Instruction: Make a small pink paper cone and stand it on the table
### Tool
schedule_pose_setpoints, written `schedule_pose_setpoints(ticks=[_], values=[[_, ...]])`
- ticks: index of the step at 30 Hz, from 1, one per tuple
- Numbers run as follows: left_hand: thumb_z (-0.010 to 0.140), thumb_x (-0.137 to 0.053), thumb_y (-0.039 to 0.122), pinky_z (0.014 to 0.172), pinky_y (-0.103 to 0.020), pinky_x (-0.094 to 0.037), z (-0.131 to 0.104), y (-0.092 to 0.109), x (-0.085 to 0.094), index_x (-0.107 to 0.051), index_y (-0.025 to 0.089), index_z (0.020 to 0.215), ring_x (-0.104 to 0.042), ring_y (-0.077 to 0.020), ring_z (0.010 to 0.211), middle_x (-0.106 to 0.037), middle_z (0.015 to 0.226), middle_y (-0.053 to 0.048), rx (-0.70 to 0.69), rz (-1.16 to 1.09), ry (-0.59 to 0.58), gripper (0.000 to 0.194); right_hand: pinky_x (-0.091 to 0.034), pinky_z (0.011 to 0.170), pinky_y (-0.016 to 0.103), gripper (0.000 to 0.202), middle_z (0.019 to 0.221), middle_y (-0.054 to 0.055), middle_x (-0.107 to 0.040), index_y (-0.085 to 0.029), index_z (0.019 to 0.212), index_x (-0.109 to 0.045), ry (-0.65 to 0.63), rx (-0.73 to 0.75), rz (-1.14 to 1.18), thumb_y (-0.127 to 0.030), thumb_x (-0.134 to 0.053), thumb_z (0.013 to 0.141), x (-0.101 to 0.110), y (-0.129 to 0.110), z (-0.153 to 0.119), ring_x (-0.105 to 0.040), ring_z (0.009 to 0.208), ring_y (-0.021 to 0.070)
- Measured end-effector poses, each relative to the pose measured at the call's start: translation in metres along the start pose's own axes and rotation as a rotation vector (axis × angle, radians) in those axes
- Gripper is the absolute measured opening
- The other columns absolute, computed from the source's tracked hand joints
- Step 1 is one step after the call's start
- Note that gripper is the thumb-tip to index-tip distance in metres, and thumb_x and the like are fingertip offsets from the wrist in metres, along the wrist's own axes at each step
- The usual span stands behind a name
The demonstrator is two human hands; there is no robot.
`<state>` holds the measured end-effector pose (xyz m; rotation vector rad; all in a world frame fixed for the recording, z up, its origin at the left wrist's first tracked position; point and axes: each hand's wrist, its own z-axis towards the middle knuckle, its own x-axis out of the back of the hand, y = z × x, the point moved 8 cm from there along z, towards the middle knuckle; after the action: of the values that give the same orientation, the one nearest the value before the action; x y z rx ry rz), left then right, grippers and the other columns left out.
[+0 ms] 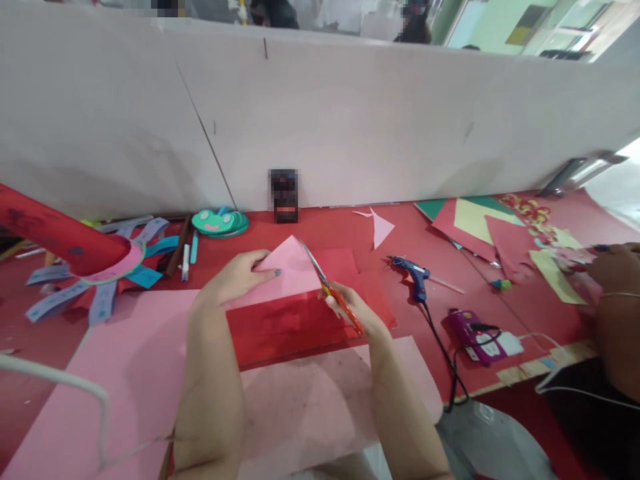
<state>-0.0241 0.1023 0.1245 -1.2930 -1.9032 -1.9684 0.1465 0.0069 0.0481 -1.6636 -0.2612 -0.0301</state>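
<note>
My left hand (243, 275) grips a sheet of pink paper (289, 270) by its left side, thumb on top. In my right hand (354, 308) is a pair of scissors (345, 308) with orange handles. Their blades point up and away from me, along the right edge of the pink paper. Whether the blades are parted is hard to see. Beneath the paper lie red sheets (280, 332), with a large pink sheet (320, 393) nearer to me. A pink paper scrap (383, 230) rests beyond my right hand.
A blue glue gun (414, 275) and a purple power strip (475, 337) with cords lie to the right. Further right, another person's hand (617, 267) works near coloured paper (475, 223). Leftward are a red paper tube (65, 233) and green frog cutouts (220, 223). A phone (284, 195) leans against the white partition (350, 127).
</note>
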Motion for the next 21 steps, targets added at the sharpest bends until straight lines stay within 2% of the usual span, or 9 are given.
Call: schedule_pose_setpoints(ticks=[17, 21], values=[[0.072, -0.058, 0.046, 0.075, -0.029, -0.048, 0.000, -0.001, -0.002, -0.063, 0.018, 0.092, -0.062, -0.0239, 0.092, -0.068, 0.097, -0.002, 0.028, -0.003, -0.027, 0.035, -0.024, 0.047, 0.022, 0.051, 0.054, -0.006, -0.038, -0.018, 0.081, -0.052, 0.038, -0.047, -0.037, -0.068, -0.045, 0.077, -0.004, 0.015, 0.003, -0.034, 0.050, 0.0085], [0.072, -0.057, 0.047, 0.074, -0.029, -0.048, 0.001, -0.004, -0.002, -0.063, 0.018, 0.093, -0.062, -0.0240, 0.091, -0.068, 0.095, -0.002, 0.047, -0.004, -0.027, 0.036, -0.022, 0.045, 0.022, 0.046, 0.052, -0.006, -0.036, -0.019, 0.074, -0.049, 0.065, -0.055, -0.034, -0.065, -0.047, 0.078, -0.003, 0.016, 0.004, -0.032, 0.047, 0.0078]])
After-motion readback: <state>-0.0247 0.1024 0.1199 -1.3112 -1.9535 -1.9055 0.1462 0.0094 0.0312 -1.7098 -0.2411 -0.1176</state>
